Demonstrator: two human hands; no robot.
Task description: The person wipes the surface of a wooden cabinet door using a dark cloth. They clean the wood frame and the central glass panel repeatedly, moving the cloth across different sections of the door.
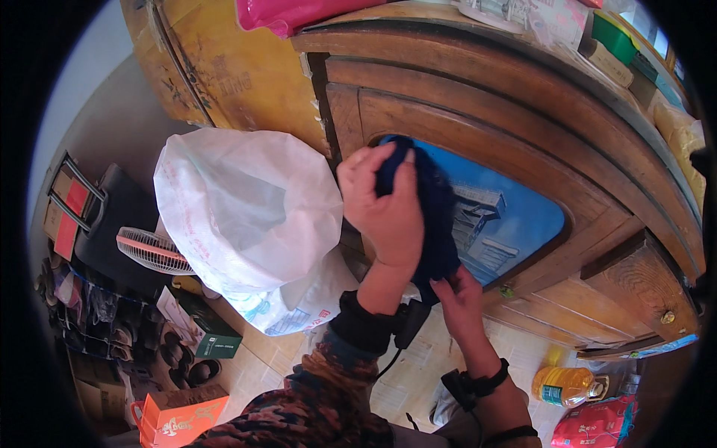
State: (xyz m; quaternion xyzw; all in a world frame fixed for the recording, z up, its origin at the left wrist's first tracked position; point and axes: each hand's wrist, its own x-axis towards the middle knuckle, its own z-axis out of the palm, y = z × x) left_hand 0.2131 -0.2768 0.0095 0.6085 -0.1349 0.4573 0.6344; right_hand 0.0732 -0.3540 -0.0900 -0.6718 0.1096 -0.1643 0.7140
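My left hand (383,207) grips the upper end of a dark navy cloth (434,218), its thumb and fingers pinched around the fabric. Lower down, my right hand (459,297) pinches the bottom edge of the same cloth between thumb and fingers. The cloth hangs stretched between both hands, before the blue picture panel of a wooden cabinet door. Just left of my left hand stands a large white woven plastic sack (252,207) with its mouth wide and rim folded outward. What lies deep inside the sack is not clear. A black strap is on each wrist.
The wooden cabinet (504,106) spans the right side, with a pink bag (302,11) above. A fan (151,249), black suitcase (120,224), green box (215,330), shoes and an orange gift bag (185,414) stand left. An oil bottle (563,386) and red package (596,423) are lower right.
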